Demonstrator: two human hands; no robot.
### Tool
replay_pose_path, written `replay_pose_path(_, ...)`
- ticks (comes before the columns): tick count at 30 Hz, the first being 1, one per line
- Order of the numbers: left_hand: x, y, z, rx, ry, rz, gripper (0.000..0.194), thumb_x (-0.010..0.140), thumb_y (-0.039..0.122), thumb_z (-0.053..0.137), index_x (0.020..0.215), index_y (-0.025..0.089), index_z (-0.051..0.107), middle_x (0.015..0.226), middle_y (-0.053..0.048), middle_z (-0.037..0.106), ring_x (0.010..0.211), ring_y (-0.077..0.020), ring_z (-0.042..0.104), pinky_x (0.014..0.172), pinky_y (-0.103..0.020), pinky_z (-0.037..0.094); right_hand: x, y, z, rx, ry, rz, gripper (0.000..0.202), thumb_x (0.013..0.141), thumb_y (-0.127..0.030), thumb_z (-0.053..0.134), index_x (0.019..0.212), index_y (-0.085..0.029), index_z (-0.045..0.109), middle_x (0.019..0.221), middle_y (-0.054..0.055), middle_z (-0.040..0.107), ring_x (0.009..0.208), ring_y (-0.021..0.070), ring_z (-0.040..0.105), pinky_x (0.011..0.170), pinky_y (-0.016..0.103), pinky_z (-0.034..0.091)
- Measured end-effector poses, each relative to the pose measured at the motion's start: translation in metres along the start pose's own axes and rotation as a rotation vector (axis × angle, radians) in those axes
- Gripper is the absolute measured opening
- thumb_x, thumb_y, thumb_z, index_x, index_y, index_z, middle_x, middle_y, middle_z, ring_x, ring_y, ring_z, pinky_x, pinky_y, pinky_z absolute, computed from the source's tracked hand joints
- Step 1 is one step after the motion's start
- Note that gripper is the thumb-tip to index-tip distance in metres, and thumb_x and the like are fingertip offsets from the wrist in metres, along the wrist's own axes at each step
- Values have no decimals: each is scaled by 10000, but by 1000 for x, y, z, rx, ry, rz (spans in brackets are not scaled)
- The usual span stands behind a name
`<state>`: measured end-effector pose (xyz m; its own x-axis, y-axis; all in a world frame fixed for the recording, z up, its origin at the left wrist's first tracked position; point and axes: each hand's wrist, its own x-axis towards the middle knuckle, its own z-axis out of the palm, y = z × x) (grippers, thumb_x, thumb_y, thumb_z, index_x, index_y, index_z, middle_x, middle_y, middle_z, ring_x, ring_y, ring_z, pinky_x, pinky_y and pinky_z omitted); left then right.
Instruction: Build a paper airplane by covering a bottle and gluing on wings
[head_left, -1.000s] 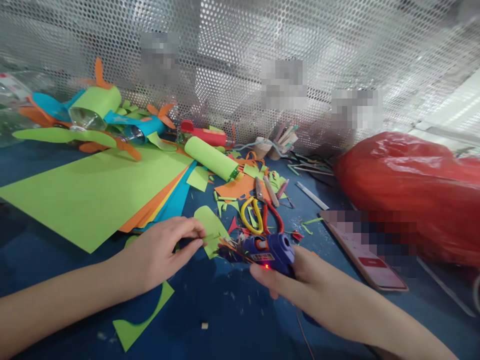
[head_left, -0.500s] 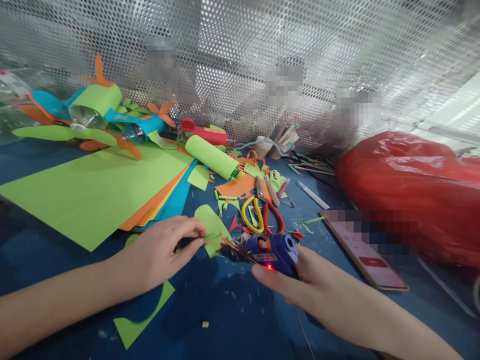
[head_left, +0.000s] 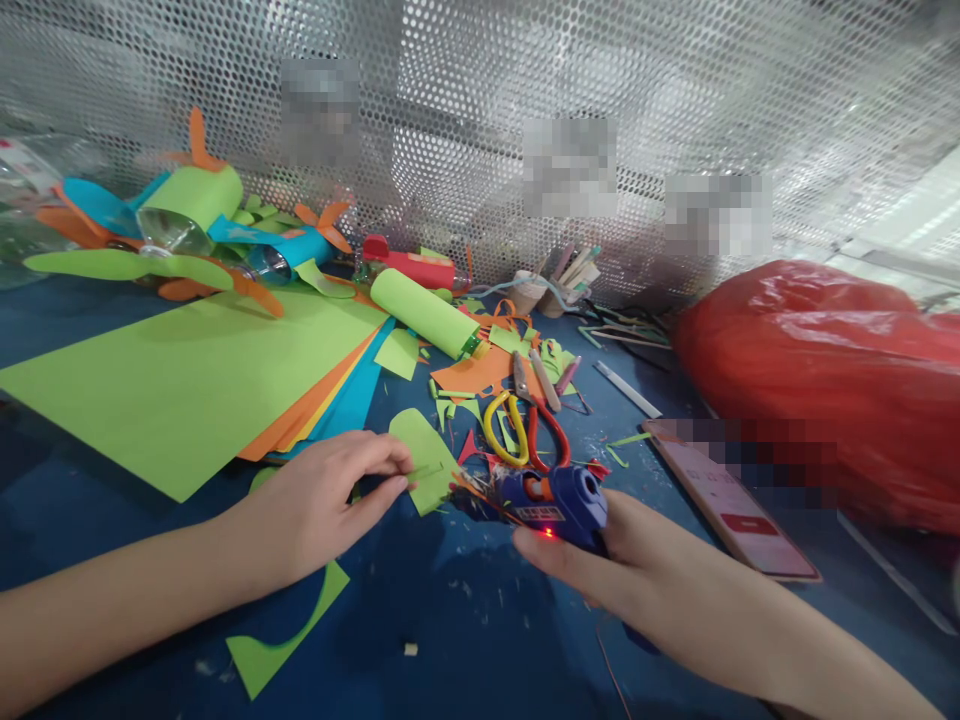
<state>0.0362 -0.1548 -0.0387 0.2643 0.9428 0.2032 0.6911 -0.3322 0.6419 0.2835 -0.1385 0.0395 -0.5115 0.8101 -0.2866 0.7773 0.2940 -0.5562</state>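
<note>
My left hand (head_left: 315,500) has its thumb and fingers pinched at the near edge of a rounded light-green paper cutout (head_left: 424,450). A thin dark line crosses the cutout beside the fingertips; I cannot tell whether it is a mark or a strand. My right hand (head_left: 600,570) is wrapped round a blue hot glue gun (head_left: 559,505), whose small red light glows. The gun's nozzle, tangled with dry strands, points left just short of the cutout. Behind the gun lie scissors (head_left: 506,430) with one yellow and one red handle. A curved green paper scrap (head_left: 292,635) lies below my left wrist.
Coloured paper sheets (head_left: 187,390) lie at left, with paper-and-bottle models (head_left: 195,205) behind them. A green-wrapped bottle (head_left: 424,310) and orange scraps (head_left: 472,372) lie mid-table. At right are a phone (head_left: 731,505) and a big red plastic bag (head_left: 810,370). A perforated metal screen (head_left: 465,130) stands behind.
My right hand has drawn the glue gun slightly to the right, away from the green cutout. My left hand and the cutout stay where they were.
</note>
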Motion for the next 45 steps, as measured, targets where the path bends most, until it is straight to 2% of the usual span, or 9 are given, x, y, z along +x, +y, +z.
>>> replay_pose_path(5, -1, 0, 1, -16, 6, -6, 125, 901, 315, 502, 911, 233, 597, 915, 2, 718, 859, -171, 690, 784, -265, 535, -1, 9, -2, -50, 3, 22, 386, 878, -554, 474, 1023, -262, 681, 947, -10, 719, 831, 210, 654, 719, 269, 512)
replay_pose_path(13, 1, -1, 1, -48, -4, -20, 148, 900, 328, 490, 913, 230, 600, 925, -13, 720, 871, -182, 698, 780, -272, 544, -1, 7, -7, -102, 33, 44, 427, 880, -551, 446, 830, -209, 696, 708, 13, 679, 639, 181, 614, 563, 250, 480)
replay_pose_path(19, 0, 0, 0, -47, -4, -37, 161, 903, 339, 493, 922, 228, 608, 926, -11, 714, 858, -171, 693, 794, -262, 538, -1, 2, -9, -65, 33, 10, 359, 893, -511, 448, 896, -241, 685, 769, -2, 701, 703, 190, 636, 629, 259, 497)
replay_pose_path(25, 0, -1, 1, -69, -14, -40, 157, 900, 337, 493, 932, 227, 600, 926, -18, 716, 876, -180, 697, 769, -263, 541, 2, 21, -16, -49, 168, -17, 419, 855, -588, 468, 763, -225, 656, 644, 4, 650, 582, 170, 596, 539, 249, 488)
replay_pose_path(30, -1, -1, 2, -68, -13, -36, 140, 903, 330, 490, 934, 233, 586, 909, -13, 719, 856, -179, 698, 790, -282, 534, 25, 53, -35, -216, 407, 134, 521, 833, -685, 378, 688, -226, 577, 582, 42, 611, 579, 226, 608, 517, 308, 470)
replay_pose_path(34, -1, -3, 2, -55, -5, -27, 139, 901, 339, 478, 923, 240, 574, 900, -6, 717, 844, -184, 700, 742, -286, 538, 48, 82, -37, -502, 495, 94, 401, 861, -575, 412, 835, -200, 552, 825, 110, 659, 822, 291, 642, 692, 364, 486)
replay_pose_path(38, -1, -3, 1, -46, 1, -20, 141, 905, 348, 469, 937, 247, 563, 884, 2, 720, 840, -187, 697, 738, -295, 535, 62, 105, -30, -713, 411, 72, 324, 872, -499, 468, 885, -178, 511, 923, 154, 631, 898, 316, 606, 790, 418, 472)
replay_pose_path(42, -2, -2, -1, -60, 13, -19, 154, 921, 366, 462, 949, 250, 559, 889, 7, 721, 856, -184, 689, 765, -294, 528, 64, 114, -30, -706, 363, 45, 370, 871, -507, 489, 947, -149, 543, 969, 164, 634, 933, 313, 606, 823, 428, 477)
replay_pose_path(45, -2, -1, -3, -85, 31, 6, 157, 930, 352, 456, 975, 251, 568, 924, 5, 714, 878, -178, 677, 783, -283, 521, 56, 102, -35, -644, 378, 106, 409, 863, -509, 505, 988, -132, 604, 990, 167, 669, 946, 328, 627, 827, 452, 484)
